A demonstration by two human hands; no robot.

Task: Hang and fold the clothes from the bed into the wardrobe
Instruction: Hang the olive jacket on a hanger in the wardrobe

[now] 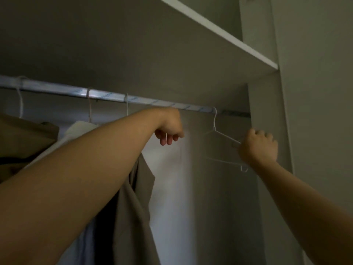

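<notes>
My L forearm fills the near left of the view, reaching up into the wardrobe [267, 121]. Just behind it hang the clothes. A taupe garment [133, 197] drops long past my elbow, w/ a white garment [80, 129] at shoulder height beside it and a tan garment [28, 134] furthest left. Three hooks go over the rail [107, 96] above them, prob. one per item.

Further in, my left hand [169, 129] hangs just under the rail w/ fingers loosely curled downward and nothing in them that I can see. Over to the right, my right hand [257, 148] is fisted round the near shoulder of a bare white wire hanger [219, 134]. Its hook is on the rail close to the side panel, well apart from the hung stuff, and it tilts toward me.

Beyond that is the pale back wall, and overhead a shelf [229, 41]; I can't see what's on it.

Progress, my guess: approx. three pieces are hung, so the hanging part is well started. Grabbing an empty hanger suggests at least one more garment is waiting on the bed. The bed isn't in view, so I can't say how many are left. No folded piles are visible either, so the folding is either not begun or out of frame.
</notes>
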